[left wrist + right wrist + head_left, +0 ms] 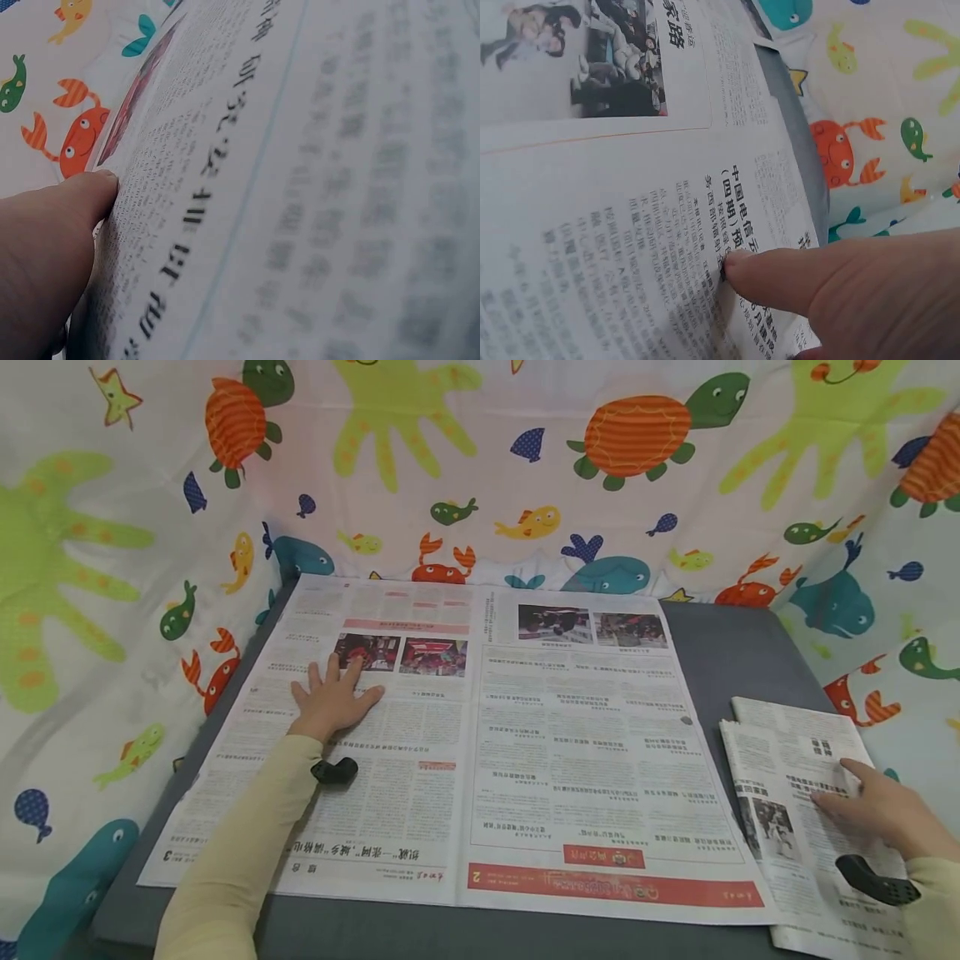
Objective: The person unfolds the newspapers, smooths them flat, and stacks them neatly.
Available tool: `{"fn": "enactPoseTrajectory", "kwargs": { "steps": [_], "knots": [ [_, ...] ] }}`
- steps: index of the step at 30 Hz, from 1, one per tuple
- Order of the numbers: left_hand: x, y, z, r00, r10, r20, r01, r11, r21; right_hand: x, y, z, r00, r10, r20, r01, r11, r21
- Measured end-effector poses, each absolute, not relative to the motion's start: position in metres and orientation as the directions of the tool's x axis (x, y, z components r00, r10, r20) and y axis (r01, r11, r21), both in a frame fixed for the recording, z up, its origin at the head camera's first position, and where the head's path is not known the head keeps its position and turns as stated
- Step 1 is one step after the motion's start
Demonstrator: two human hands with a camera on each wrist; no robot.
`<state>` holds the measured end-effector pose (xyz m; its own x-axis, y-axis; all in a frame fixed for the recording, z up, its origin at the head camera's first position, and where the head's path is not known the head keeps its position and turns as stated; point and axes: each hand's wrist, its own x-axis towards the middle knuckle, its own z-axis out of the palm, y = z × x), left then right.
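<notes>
Operator: Where are my hands?
Watcher: Your left hand [328,700] lies on the left page of the spread newspaper [585,735], fingers fanned wide, gripping nothing. Your right hand [881,806] is on the folded newspapers [810,868], just right of the spread newspaper.
Operator: And those fingers?
Watcher: Thumb and forefinger extended, apart, holding nothing. Grey bench [738,647] shows beyond the spread newspaper's right edge.

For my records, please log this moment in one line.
left hand: rests on open white newspaper | right hand: touches folded white newspapers
</notes>
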<state>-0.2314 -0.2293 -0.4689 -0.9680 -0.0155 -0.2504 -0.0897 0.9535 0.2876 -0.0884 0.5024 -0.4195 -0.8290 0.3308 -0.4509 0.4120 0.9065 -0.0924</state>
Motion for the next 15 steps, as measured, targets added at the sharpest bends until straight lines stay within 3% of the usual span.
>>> {"fn": "enactPoseTrajectory", "kwargs": {
  "steps": [8,15],
  "knots": [
    [-0.226,-0.228,-0.468,-0.97,-0.017,-0.242,-0.091,0.95,0.299,-0.089,0.497,-0.422,-0.842,0.365,-0.396,0.445,0.886,-0.128],
    [-0.226,-0.229,-0.468,-0.974,-0.012,-0.227,-0.083,0.948,0.306,-0.094,0.492,-0.421,-0.776,0.475,-0.415,0.569,0.812,-0.134]
  ]
}}
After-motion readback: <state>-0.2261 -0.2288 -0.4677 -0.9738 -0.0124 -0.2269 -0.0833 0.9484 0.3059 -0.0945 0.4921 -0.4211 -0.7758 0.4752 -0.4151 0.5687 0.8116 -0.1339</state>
